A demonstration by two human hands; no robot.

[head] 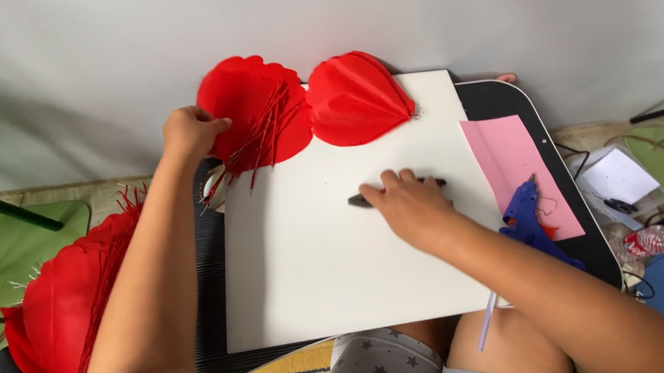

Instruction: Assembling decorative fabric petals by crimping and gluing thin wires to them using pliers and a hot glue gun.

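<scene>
The left hand (190,133) reaches to the far edge of the white board (336,266), fingers curled onto the rim of a red paper fan ornament (253,106) with thin red tassel strings (258,140) trailing from it. A 2nd red folded ornament (355,98) lies just beside it, touching. The right hand (410,205) rests flat on the board, fingers bent over a dark pen-like tool (363,200); whether they truly grip it, I cannot tell. A pink paper sheet (515,166) and a blue glue gun (530,222) lie to the right.
</scene>
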